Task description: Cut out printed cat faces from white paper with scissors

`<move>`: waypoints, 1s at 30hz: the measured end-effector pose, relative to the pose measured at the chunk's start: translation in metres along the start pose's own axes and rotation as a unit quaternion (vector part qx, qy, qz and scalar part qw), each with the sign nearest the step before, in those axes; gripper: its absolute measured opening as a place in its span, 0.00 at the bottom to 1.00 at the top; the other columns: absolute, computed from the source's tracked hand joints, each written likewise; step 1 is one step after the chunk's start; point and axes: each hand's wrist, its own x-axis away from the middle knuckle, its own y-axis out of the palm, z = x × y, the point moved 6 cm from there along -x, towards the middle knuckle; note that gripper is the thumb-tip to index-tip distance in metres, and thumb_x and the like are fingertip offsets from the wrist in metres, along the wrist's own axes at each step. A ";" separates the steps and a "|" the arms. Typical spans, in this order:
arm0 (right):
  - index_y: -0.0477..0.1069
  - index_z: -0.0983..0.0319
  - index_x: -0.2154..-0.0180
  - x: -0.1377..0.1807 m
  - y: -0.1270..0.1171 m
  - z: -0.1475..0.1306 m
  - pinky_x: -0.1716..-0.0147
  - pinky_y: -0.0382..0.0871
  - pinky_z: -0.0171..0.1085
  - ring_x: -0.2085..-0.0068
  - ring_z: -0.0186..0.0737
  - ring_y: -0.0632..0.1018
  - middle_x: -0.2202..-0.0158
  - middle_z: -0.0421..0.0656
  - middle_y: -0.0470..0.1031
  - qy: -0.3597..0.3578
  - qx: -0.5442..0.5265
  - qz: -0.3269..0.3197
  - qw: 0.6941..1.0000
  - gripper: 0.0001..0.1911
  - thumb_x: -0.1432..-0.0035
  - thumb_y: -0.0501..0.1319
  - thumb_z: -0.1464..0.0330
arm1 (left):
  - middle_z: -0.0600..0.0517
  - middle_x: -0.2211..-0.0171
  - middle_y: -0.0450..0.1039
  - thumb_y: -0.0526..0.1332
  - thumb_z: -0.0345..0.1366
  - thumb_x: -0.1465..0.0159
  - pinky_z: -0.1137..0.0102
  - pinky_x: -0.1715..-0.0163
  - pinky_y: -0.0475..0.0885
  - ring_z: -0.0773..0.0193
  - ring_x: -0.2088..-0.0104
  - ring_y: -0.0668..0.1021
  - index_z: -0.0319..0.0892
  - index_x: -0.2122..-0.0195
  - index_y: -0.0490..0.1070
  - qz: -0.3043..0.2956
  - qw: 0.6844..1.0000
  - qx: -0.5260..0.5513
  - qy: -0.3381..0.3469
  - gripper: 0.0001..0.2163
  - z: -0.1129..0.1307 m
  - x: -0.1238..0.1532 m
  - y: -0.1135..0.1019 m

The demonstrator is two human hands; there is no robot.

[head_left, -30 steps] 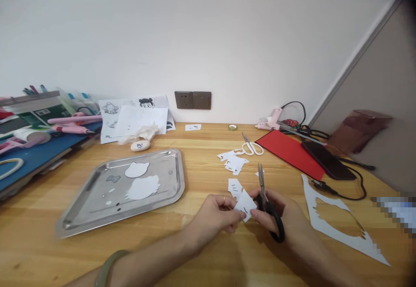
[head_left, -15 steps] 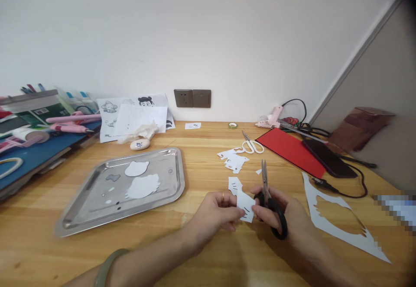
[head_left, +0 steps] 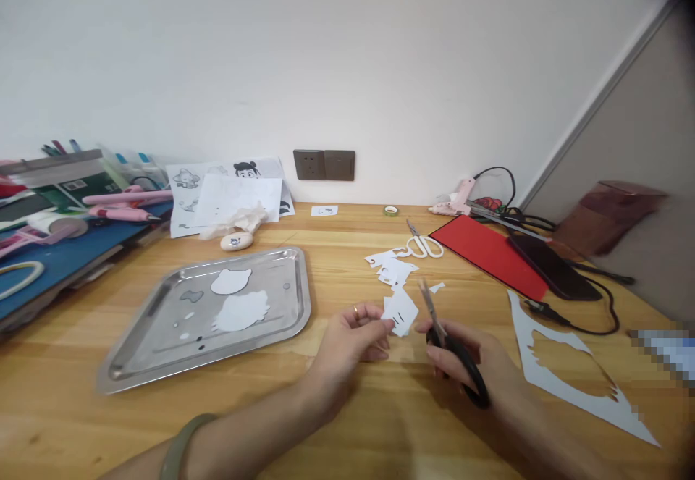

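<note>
My left hand (head_left: 355, 339) pinches the lower left edge of a small white paper piece (head_left: 400, 313) marked with short black strokes; another paper piece lies mostly hidden beneath it. My right hand (head_left: 472, 353) is closed on black-handled scissors (head_left: 456, 357), their blades pointing away from me, up and left, apart from the paper. Just beyond are paper scraps (head_left: 395, 270) and white-handled scissors (head_left: 424, 246). On the left, a metal tray (head_left: 302, 277) holds a cat-head cutout (head_left: 231, 281), a fringed white cutout (head_left: 240, 311), a grey bow shape (head_left: 192, 296) and several small bits.
A red sheet (head_left: 489, 255), a dark phone-like slab (head_left: 554, 266) and a pink glue gun (head_left: 459, 199) lie at the right. Nearer is a cut-out paper frame (head_left: 535, 371). Printed drawings (head_left: 239, 198) lean on the back wall; a blue board (head_left: 70, 248) with pink tools is at left.
My left hand has carried the paper piece slightly left and away from me, over the other piece. My right hand has let go of the paper's edge and drawn right with the scissors.
</note>
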 end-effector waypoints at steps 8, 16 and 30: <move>0.70 0.61 0.66 0.005 0.015 0.001 0.82 0.56 0.31 0.80 0.32 0.61 0.81 0.34 0.58 -0.002 0.062 -0.112 0.992 0.11 0.55 0.61 0.64 | 0.54 0.78 0.67 0.65 0.37 0.53 0.77 0.77 0.66 0.72 0.76 0.68 0.38 0.76 0.69 0.030 0.997 0.023 0.071 0.08 0.016 -0.003 -0.009; 0.71 0.61 0.67 0.006 0.017 0.003 0.82 0.55 0.31 0.80 0.33 0.61 0.82 0.34 0.58 0.024 0.065 -0.117 0.991 0.14 0.57 0.62 0.61 | 0.54 0.77 0.67 0.64 0.36 0.53 0.78 0.77 0.66 0.72 0.75 0.68 0.38 0.76 0.70 0.049 0.996 0.045 0.066 0.07 0.016 -0.002 -0.011; 0.72 0.62 0.72 0.011 0.018 0.002 0.84 0.51 0.32 0.84 0.31 0.58 0.87 0.33 0.57 0.062 0.038 -0.108 0.991 0.14 0.58 0.61 0.59 | 0.53 0.77 0.69 0.65 0.34 0.54 0.78 0.76 0.66 0.72 0.76 0.70 0.36 0.77 0.71 0.017 0.999 0.023 0.020 0.07 0.010 0.000 -0.004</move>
